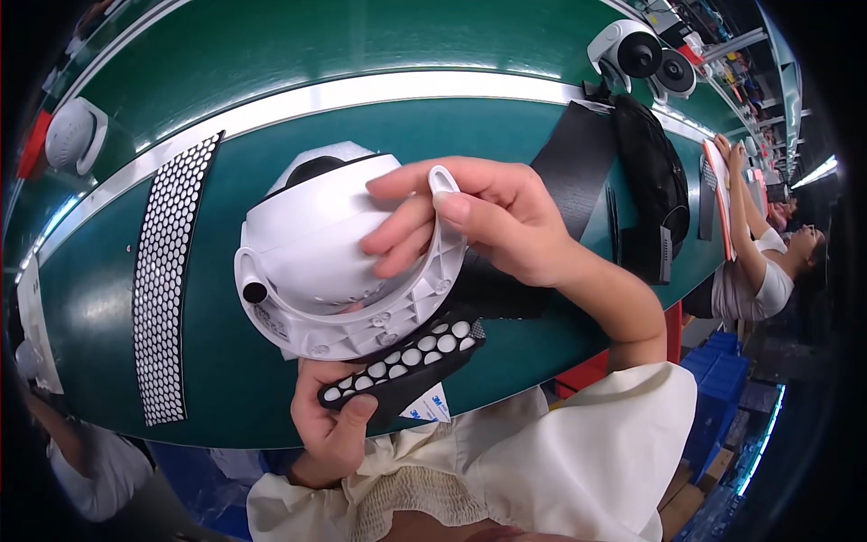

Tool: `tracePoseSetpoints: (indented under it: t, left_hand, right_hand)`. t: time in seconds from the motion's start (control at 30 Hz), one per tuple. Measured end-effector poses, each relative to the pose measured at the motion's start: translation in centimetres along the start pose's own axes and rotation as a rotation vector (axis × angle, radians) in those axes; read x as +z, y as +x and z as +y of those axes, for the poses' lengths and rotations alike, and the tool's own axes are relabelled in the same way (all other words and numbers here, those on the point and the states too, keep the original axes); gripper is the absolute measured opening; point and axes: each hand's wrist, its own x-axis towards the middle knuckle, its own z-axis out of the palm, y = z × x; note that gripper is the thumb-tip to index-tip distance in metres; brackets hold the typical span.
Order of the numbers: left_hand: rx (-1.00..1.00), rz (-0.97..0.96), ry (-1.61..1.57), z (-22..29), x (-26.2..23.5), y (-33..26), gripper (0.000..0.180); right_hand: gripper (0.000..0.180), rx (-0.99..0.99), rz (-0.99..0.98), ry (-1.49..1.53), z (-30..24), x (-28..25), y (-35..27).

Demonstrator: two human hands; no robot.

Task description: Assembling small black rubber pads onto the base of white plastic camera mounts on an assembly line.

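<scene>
L hand (328, 425) grips dot strip (397, 365); R hand (501, 208) pinches bracket's (408, 309) R tip. Black pad's (256, 293) on L tip already; can't tell re R, thumb's over it.

Readable print shows in one spot: a white piece of paper (435, 408), to the right of the left hand (330, 420) and just below the black strip (402, 363) it holds. It carries short, bold blue lettering, repeated and set at a slant. Farther out, beyond the right hand (492, 212), marks are too small or blurred to read.
</scene>
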Motion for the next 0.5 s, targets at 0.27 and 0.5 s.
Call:
tracePoseSetpoints:
  t: [0.27,0.5]
  left_hand:
    - [-0.023,0.080,-0.120,0.6,0.6,0.2,0.028]
    - [0.103,0.235,0.334,2.4,0.5,-0.6,0.031]
  right_hand:
    - [0.056,-0.027,0.028,-0.119,0.9,-0.7,-0.2]
    - [0.045,-0.521,0.241,-0.759,-1.6,-2.6,-2.7]
